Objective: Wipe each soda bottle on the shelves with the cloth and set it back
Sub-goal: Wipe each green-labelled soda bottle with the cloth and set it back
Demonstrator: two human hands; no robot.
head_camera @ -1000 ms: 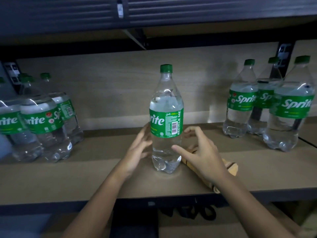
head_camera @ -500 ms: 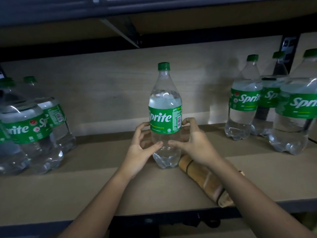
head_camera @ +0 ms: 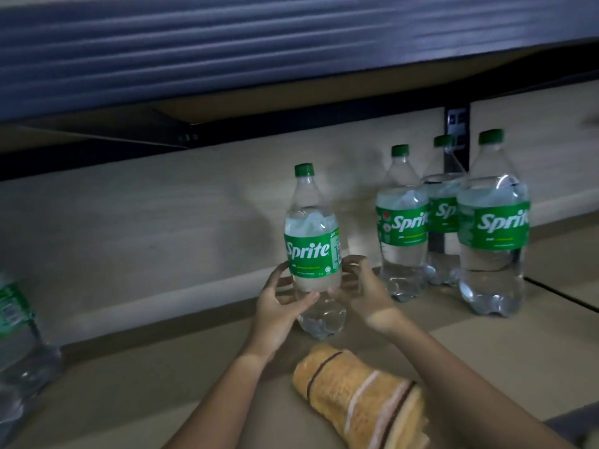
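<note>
Sprite bottle [head_camera: 312, 254] upright on the shelf [head_camera: 162, 377], mid-frame, green cap on, label facing the camera. Left hand [head_camera: 278, 306] and right hand [head_camera: 359, 293] both curl round its lower half just under the label: two-handed grip on the bottle. Rolled orange striped cloth [head_camera: 359, 400] lies on the shelf nearer, just right of the bottle base, nobody holding it. Three more bottles [head_camera: 402, 222] clustered to the right, near the back wall. One more bottle [head_camera: 16, 319] at the far-left edge, cut off.

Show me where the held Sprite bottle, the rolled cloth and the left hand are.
held Sprite bottle [head_camera: 311, 251]: head view, on its green label.
rolled cloth [head_camera: 363, 396]: head view, middle of the roll.
left hand [head_camera: 280, 307]: head view, back of the hand.
</note>
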